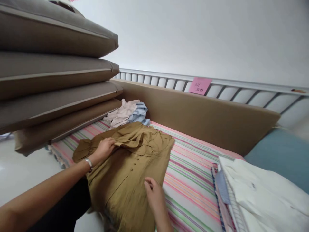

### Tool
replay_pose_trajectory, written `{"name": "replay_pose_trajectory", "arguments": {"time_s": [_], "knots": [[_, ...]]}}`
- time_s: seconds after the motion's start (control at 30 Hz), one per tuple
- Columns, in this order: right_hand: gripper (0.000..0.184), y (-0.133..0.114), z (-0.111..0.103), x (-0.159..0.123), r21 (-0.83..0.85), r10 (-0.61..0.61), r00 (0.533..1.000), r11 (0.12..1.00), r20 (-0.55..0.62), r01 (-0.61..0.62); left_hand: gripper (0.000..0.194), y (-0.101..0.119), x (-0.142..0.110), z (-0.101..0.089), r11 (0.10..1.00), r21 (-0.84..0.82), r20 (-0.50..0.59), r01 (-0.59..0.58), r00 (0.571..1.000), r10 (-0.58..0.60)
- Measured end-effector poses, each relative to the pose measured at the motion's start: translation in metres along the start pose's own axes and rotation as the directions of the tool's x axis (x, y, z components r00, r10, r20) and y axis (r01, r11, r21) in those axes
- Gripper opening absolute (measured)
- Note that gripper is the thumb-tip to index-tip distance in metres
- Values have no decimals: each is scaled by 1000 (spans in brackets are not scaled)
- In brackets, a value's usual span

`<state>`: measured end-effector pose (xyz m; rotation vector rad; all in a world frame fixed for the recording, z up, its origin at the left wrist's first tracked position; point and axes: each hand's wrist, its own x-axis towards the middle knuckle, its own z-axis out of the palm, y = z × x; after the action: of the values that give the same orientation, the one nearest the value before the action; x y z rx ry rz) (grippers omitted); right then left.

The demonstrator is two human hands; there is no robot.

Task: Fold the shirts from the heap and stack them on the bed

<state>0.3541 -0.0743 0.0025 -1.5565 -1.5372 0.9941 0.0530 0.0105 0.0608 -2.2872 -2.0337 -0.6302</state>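
Observation:
An olive-brown button-front dress [135, 167] lies spread over a striped sheet, its gathered waist and upper part bunched toward the far side. A short row of small buttons runs down its middle. My left hand [105, 149], with a silver bracelet at the wrist, is closed on a fold of the dress near its left upper part. Over the right side of the dress rests my right hand [154, 195], fingers loosely bent and thumb slightly apart. No cloth shows between them. The dress's lower end runs out of view at the bottom.
Crumpled pink and light-blue clothes [129, 112] lie beyond the dress. Folded garments with a white one [267, 187] on top are stacked at right on the striped sheet [190, 170]. Thick brown cushions [58, 72] rise at left; a brown board [193, 112] stands along the back railing.

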Motion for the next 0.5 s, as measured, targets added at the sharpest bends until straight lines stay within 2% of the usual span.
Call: {"name": "replay_pose_trajectory", "arguments": {"time_s": [0.07, 0.13, 0.2, 0.3, 0.37, 0.43, 0.5], "knots": [[28, -3, 0, 3, 75, 24, 1000, 997, -17, -22, 25, 14, -3, -22, 997, -8, -114, -76, 991, 75], [32, -4, 2, 5, 215, 92, 996, 972, 2, -90, 22, 35, -15, -39, 981, -11, -199, -195, 962, 189], [44, -4, 4, 6, 418, 198, 979, 885, 57, -204, 17, 60, -36, -46, 948, -8, -220, -319, 925, 310], [66, -1, 7, 5, 680, 345, 927, 646, 145, -347, 15, 90, -73, -32, 898, -41, -174, -438, 888, 426], [74, 0, 8, 5, 762, 388, 901, 519, 194, -387, 19, 103, -93, -15, 884, -82, -164, -460, 881, 443], [73, -1, 9, 5, 792, 365, 899, 462, 240, -399, 23, 110, -105, 0, 871, -128, -178, -474, 875, 450], [67, -2, 10, 7, 803, 323, 907, 443, 271, -398, 27, 115, -110, 7, 846, -170, -200, -505, 858, 472]]}}
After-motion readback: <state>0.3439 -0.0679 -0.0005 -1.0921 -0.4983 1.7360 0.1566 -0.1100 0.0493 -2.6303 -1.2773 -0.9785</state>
